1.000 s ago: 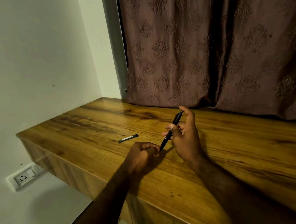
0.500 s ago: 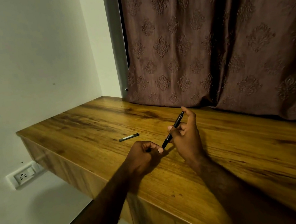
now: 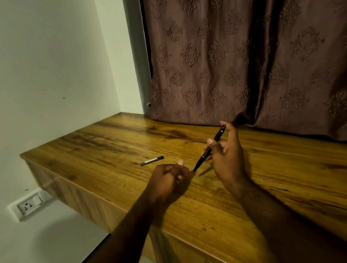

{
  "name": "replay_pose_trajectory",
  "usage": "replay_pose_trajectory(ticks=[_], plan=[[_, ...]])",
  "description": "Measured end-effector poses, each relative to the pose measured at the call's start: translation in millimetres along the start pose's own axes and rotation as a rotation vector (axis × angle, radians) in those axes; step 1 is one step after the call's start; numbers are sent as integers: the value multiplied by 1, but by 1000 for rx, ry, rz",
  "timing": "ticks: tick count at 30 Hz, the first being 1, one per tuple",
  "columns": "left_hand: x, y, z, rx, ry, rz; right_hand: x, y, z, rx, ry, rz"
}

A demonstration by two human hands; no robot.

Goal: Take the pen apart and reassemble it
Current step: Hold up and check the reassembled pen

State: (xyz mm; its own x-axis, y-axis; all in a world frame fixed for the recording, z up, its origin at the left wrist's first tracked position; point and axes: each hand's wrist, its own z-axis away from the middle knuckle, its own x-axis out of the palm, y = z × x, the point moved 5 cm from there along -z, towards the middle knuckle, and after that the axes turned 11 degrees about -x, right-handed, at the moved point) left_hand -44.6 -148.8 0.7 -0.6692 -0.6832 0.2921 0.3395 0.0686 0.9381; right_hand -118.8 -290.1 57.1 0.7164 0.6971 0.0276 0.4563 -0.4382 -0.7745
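Note:
A slim black pen is held tilted in my right hand, its upper end near my index finger and its tip pointing down-left. My left hand rests on the wooden desk just left of the pen's tip, fingers curled; whether it pinches a small part I cannot tell. The black pen cap, with a pale clip strip, lies flat on the desk to the left of both hands, apart from them.
A brown patterned curtain hangs behind the desk, touching its back edge. The desk's front edge runs diagonally below my forearms. A white wall socket sits on the wall under the desk's left end.
The pen's tip and my left fingertips stayed close together, with small shifts of both hands. The cap has not moved.

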Motion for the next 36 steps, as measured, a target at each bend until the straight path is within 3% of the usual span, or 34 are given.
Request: replay_pose_trajectory(ticks=[5,11,29,36], plan=[[2,12,11,63,210,-148,-3,-1,-1,-22,1,-25],[-7,15,12,111,289,-376,0,0,-1,-38,-18,-4],[-9,15,12,131,292,-461,2,1,0,-38,-23,-46],[2,17,19,112,223,-363,1,-1,0,-39,2,-68]])
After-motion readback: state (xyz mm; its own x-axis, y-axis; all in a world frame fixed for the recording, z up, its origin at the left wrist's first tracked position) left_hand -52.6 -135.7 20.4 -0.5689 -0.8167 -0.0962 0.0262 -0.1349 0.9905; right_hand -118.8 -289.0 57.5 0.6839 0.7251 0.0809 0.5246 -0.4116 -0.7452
